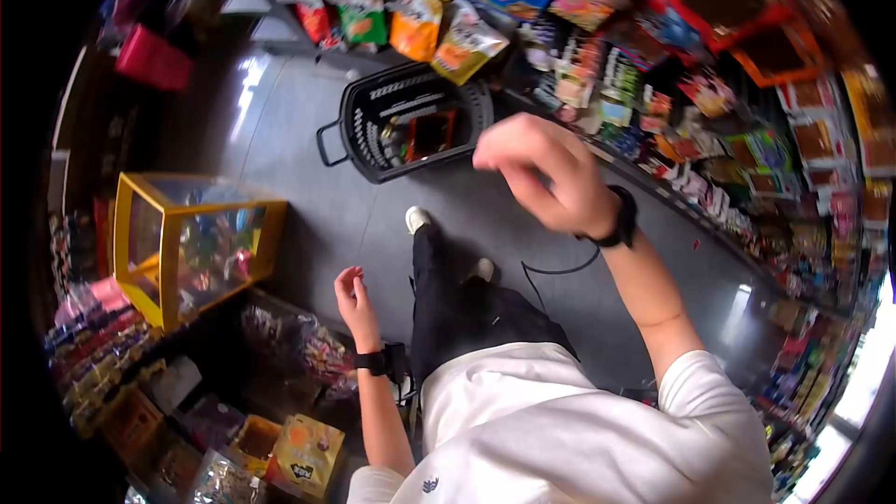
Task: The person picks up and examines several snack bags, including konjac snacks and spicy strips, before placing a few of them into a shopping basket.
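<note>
My right hand (541, 173) is raised over the floor, just right of a black shopping basket (366, 164). Its fingers are loosely bent, with a gap beside the thumb and nothing visible in them. A black band (623, 217) circles that wrist. The basket stands on the floor with its handle out to the left; a dark package with an orange-red edge (432, 133) lies inside among other small items. My left hand (357, 308) hangs low at my left side, fingers slightly curled and apart, holding nothing. That wrist also wears a black band (371, 361).
Shelves of bagged snacks (415, 26) run along the front and right. A yellow-framed clear case (201, 247) stands at the left. Packaged goods (306, 453) fill the lower left. A thin black cord (565, 273) shows beside my legs on the grey floor (308, 131).
</note>
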`<state>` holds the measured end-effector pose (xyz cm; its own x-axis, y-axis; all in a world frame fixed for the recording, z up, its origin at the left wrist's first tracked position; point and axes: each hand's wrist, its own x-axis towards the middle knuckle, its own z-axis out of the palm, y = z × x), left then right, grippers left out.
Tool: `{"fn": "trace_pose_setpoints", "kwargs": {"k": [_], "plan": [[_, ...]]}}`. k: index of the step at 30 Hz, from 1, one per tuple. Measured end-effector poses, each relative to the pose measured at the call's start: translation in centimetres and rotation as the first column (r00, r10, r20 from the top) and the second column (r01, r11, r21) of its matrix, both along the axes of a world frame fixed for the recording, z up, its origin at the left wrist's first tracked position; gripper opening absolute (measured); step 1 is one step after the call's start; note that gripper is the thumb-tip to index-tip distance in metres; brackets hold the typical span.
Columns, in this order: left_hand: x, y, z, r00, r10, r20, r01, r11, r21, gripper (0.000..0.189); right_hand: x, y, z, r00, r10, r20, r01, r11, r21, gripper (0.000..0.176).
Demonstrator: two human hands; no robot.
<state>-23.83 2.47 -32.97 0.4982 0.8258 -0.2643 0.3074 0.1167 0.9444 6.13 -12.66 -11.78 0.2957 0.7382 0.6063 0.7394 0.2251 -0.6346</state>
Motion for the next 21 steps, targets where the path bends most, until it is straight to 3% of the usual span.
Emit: {"fn": "trace_pose_setpoints", "kwargs": {"k": [2,4,6,9,12,14,15,18,20,21], "plan": [[0.3,2.3,-2.7,0.994,0.049,-0.096,-0.050,0.999,-0.007,0.016,3.5,5.3,-9.2,0.902,-0.183,-0.390,0.043,0.939,-0.341,0.012],[-0.3,4.5,-6.0,0.989,0.035,-0.145,-0.042,0.998,-0.041,0.019,6.3,9.2,-19.7,0.754,-0.320,-0.574,-0.042,0.848,-0.529,0.010],[0.3,6.4,-8.2,0.977,0.024,-0.212,-0.039,0.997,-0.067,0.018,8.5,12.0,-29.9,0.550,-0.401,-0.733,-0.108,0.835,-0.539,0.011],[3.1,8.8,-10.6,0.962,0.044,-0.270,-0.092,0.981,-0.170,0.016,12.0,14.8,-43.5,0.476,-0.638,-0.606,-0.115,0.638,-0.762,0.015],[3.4,9.1,-16.2,0.957,0.060,-0.283,-0.134,0.959,-0.250,0.016,15.0,16.7,-55.6,0.353,-0.784,-0.510,-0.148,0.491,-0.858,0.016],[4.4,9.6,-18.8,0.904,0.038,-0.425,-0.194,0.924,-0.330,0.017,17.0,16.8,-66.1,0.392,-0.822,-0.413,-0.119,0.399,-0.909,0.018],[4.0,9.5,-21.3,0.891,0.097,-0.443,-0.284,0.881,-0.379,0.017,17.9,16.8,-71.9,0.476,-0.822,-0.314,-0.024,0.344,-0.939,0.023],[2.7,9.1,-28.0,0.815,0.215,-0.538,-0.484,0.764,-0.427,0.019,21.2,18.7,-81.2,0.555,-0.808,-0.200,-0.100,0.173,-0.980,0.032],[4.1,9.6,-31.1,0.755,0.343,-0.559,-0.621,0.649,-0.439,0.021,22.8,18.4,-89.3,0.456,-0.833,-0.314,-0.124,0.290,-0.949,0.036],[2.8,9.2,-33.5,0.739,0.354,-0.573,-0.640,0.637,-0.431,0.021,23.4,17.4,-94.4,0.417,-0.864,-0.282,-0.015,0.304,-0.953,0.039]]}}
